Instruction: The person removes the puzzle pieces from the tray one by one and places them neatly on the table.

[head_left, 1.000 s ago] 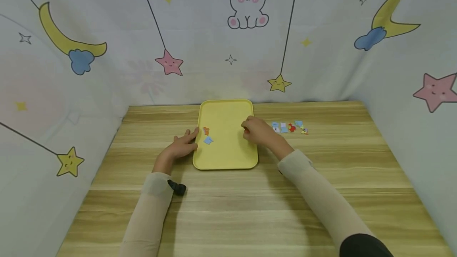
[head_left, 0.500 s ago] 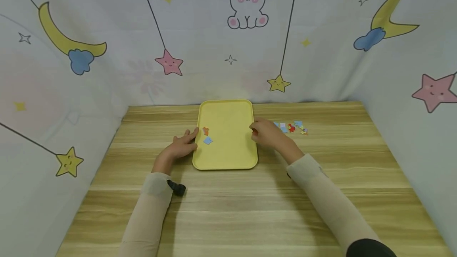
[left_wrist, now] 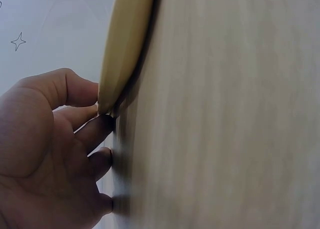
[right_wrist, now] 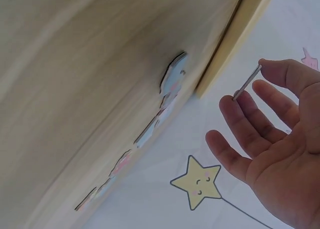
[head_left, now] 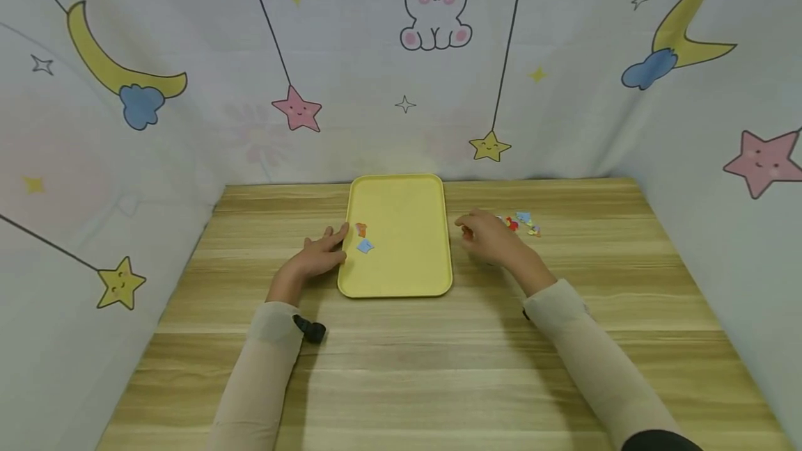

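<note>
My left hand rests beside the yellow tray, its thumb and spread fingers touching the left rim. On the tray's left part lie a small orange piece and a light-blue piece. My right hand hovers just right of the tray. In the right wrist view it pinches a thin flat piece between thumb and fingers, seen edge-on, so its picture is hidden. Below and beyond that hand, a light-blue cutout lies on the table with other pieces.
Right of my right hand lie a red piece, a blue piece and a yellowish piece. The hand covers other pieces in the head view. A printed white cloth rises behind the wooden table.
My right hand has moved right, from above the tray's right side to over the table beside the nearest small pieces. The left hand, the tray and the two pieces on it stay put.
</note>
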Action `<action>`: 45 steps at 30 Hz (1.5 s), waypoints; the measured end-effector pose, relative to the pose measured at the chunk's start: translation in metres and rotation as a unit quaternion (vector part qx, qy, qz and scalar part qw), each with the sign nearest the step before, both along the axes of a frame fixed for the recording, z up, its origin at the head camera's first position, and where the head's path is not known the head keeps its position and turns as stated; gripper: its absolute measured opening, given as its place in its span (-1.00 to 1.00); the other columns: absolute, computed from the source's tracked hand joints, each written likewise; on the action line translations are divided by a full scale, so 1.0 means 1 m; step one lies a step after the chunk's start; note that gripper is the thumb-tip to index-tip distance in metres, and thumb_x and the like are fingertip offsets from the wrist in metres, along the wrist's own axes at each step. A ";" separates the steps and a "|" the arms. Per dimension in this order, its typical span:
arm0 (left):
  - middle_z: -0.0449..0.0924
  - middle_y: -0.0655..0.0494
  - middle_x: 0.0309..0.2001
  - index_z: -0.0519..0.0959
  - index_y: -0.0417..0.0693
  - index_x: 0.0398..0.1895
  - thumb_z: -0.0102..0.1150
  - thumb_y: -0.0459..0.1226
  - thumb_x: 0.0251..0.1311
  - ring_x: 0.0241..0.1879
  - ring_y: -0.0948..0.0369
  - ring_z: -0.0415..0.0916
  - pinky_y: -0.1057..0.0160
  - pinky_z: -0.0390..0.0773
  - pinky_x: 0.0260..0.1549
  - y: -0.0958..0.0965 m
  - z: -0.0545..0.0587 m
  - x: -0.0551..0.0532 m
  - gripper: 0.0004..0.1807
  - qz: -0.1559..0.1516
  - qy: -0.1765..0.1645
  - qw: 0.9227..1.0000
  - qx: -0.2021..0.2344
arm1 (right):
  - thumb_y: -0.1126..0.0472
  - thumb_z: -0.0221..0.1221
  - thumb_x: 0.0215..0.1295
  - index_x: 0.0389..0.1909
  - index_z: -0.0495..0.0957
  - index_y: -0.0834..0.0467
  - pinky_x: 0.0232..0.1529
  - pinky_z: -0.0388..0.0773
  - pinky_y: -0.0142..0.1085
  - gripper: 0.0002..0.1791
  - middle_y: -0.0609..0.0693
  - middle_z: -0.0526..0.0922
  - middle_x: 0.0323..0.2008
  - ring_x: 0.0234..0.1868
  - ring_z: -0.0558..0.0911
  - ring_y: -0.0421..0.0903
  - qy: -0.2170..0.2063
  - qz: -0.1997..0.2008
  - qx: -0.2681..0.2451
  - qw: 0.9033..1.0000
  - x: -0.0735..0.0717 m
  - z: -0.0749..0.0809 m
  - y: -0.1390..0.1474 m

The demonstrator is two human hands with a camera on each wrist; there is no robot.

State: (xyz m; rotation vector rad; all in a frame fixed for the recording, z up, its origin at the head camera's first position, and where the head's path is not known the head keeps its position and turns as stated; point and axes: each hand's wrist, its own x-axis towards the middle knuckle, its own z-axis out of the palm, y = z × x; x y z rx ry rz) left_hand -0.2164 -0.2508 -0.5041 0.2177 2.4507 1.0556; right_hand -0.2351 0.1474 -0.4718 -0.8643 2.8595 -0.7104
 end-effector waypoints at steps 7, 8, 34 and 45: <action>-0.39 -0.33 0.68 -0.12 0.00 0.75 -0.09 -0.19 0.40 0.58 -0.35 -0.73 -0.40 -0.73 0.41 0.000 -0.001 0.000 -0.12 -0.003 -0.002 1.000 0.001 | 0.37 0.23 0.36 0.16 0.64 0.39 -0.07 0.58 -0.06 -0.62 0.10 0.64 -0.20 -0.18 0.55 0.03 -0.002 -0.011 0.007 1.000 0.002 -0.007 0.016; -0.38 -0.32 0.68 -0.12 0.00 0.75 -0.09 -0.19 0.40 0.59 -0.32 -0.71 -0.38 -0.74 0.41 0.000 -0.001 -0.001 -0.13 -0.004 -0.002 1.000 0.001 | 0.37 0.23 0.36 0.15 0.64 0.39 -0.08 0.58 -0.07 -0.63 0.11 0.64 -0.19 -0.18 0.56 0.02 -0.004 -0.014 0.008 1.000 0.004 -0.008 0.018; -0.42 -0.33 0.68 -0.16 0.01 0.75 -0.13 -0.16 0.42 0.57 -0.37 -0.75 -0.41 -0.71 0.42 -0.001 -0.001 0.000 -0.13 -0.004 -0.004 1.000 -0.005 | 0.43 0.24 0.37 0.13 0.63 0.46 0.48 0.28 0.25 -0.65 0.05 0.60 -0.35 -0.12 0.64 0.15 -0.016 -0.021 0.010 1.000 0.007 -0.018 0.062; -0.46 -0.29 0.69 -0.15 0.08 0.75 -0.10 -0.15 0.47 0.52 -0.43 -0.82 -0.46 -0.67 0.40 0.000 -0.002 -0.001 -0.15 0.001 -0.012 1.000 -0.012 | 0.44 0.24 0.34 0.07 0.66 0.42 -0.05 0.61 0.03 -0.70 0.08 0.64 -0.33 -0.33 0.51 -0.02 -0.008 -0.019 0.033 0.999 0.005 -0.019 0.060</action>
